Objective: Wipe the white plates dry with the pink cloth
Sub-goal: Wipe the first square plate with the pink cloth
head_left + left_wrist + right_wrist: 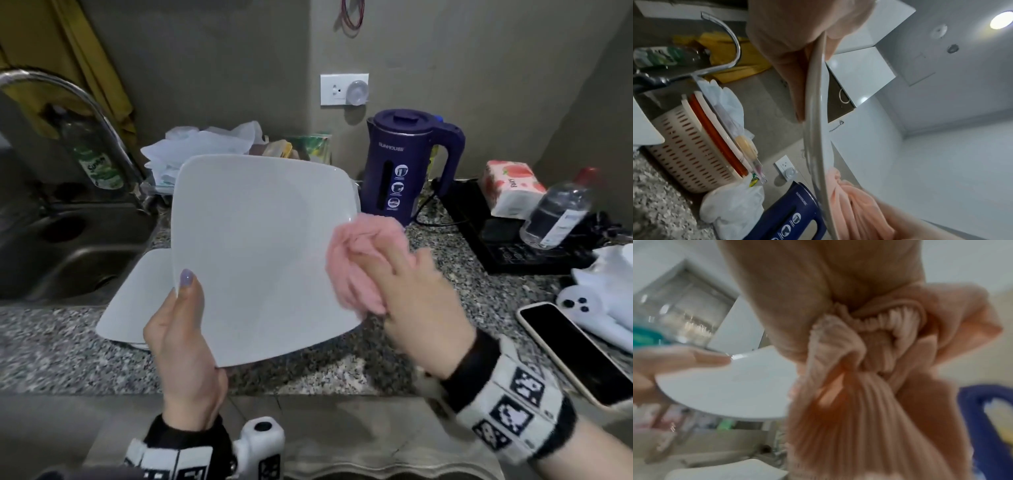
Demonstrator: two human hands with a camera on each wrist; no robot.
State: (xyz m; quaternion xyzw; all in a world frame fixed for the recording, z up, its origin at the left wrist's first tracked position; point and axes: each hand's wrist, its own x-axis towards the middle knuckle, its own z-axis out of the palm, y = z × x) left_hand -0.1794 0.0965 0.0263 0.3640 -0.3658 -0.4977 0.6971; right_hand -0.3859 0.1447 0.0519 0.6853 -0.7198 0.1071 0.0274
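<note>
A square white ceramic plate with rounded corners [253,246] is tilting up above the counter, face toward the camera. A bunched, ribbed pink cloth [359,263] is pressing against its right edge. A second white plate [137,301] is lying flat underneath.

Black knitted cuffs under white wristbands [510,416] printed with black square markers (white camera mount [258,445] at left wrist); lilac-painted thumbnail [187,277].
</note>
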